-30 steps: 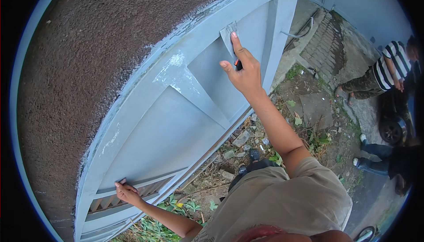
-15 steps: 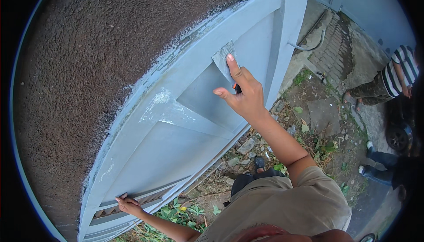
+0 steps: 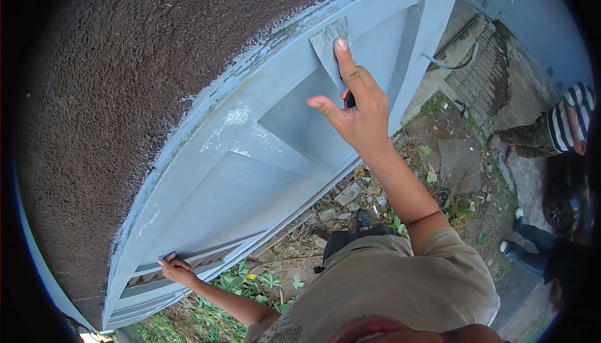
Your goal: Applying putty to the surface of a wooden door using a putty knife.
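Note:
My right hand [image 3: 366, 108] holds a putty knife [image 3: 332, 46] by its dark handle with an orange mark. The index finger is stretched along the blade and the thumb sticks out to the side. The wide grey, streaked blade lies against the upper frame of a blue-grey panelled surface [image 3: 219, 193]. A rough white patch [image 3: 238, 117] shows on the frame left of the blade. At lower left, my left hand [image 3: 177, 270] is closed at the upper edge of a slatted opening [image 3: 178, 272]; whatever its fingertips grip is too small to make out.
A rough brown wall [image 3: 119, 67] borders the frame. Stones [image 3: 347, 194] and green plants [image 3: 238, 290] cover the ground beside it. At right stand a person in a striped shirt [image 3: 570, 117] and another in jeans [image 3: 529, 246], near a dark vehicle wheel [image 3: 560, 211]. A bent pipe [image 3: 454, 64] juts out.
My right hand has moved the putty knife up across the frame, closer to the brown wall. My left hand stays at the slats. The whole view has shifted slightly.

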The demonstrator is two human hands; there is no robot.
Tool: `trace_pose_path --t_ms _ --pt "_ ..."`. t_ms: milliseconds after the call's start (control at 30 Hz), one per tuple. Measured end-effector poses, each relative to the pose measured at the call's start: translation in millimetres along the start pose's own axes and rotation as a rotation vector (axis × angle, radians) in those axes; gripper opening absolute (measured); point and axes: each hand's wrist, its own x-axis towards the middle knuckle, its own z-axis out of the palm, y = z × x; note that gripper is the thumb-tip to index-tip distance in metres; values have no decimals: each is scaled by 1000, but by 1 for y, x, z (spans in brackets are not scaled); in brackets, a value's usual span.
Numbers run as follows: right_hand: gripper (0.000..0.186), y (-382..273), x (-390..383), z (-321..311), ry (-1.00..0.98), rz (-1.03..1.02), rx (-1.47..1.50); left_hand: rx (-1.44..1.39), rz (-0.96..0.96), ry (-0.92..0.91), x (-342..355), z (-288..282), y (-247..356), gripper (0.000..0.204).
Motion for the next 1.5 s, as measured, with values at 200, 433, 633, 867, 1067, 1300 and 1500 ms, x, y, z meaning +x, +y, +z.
trace_pose_path --t_ms 200,433,633,867,1067,1300,1500 --pt "92 5 -24 -2 -130 84 26 -28 1 4 -1 13 5 58" --pt "95 2 -21 -4 -92 72 14 -31 -27 24 -5 12 9 58" --pt "97 -4 -25 -6 -112 122 33 -27 -20 -1 -4 11 7 59" --pt "103 -16 -9 -14 -167 155 4 -6 -33 18 -3 10 2 60" --pt "104 -17 -18 -14 -138 156 30 -3 -30 22 -7 9 9 60" --pt "101 6 -24 -1 -1 -11 -8 70 -53 77 -2 17 9 65" --pt "81 8 -17 6 -43 -15 190 144 18 35 -2 15 8 72"
